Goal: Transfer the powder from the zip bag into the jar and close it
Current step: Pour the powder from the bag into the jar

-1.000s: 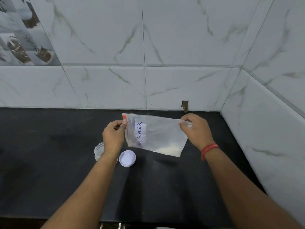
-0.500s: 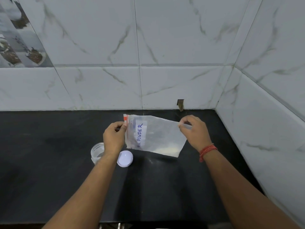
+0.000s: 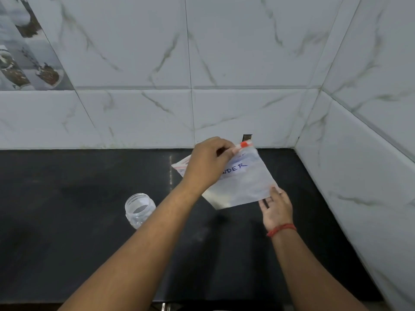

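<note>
Bag label (image 3: 233, 169) partly behind left hand (image 3: 205, 164)

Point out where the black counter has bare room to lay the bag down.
Bare black counter stretches from the open clear plastic jar left to the frame edge, and back to the marble-tiled wall. Another bare strip lies between the two forearms. The far right corner is crowded: the left hand pinches the clear labelled zip bag and the right hand supports it.

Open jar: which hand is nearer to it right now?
Left. The left hand pinches the zip bag near its top edge, up and right of the jar. The right hand supports the bag's lower corner, farther right.
</note>
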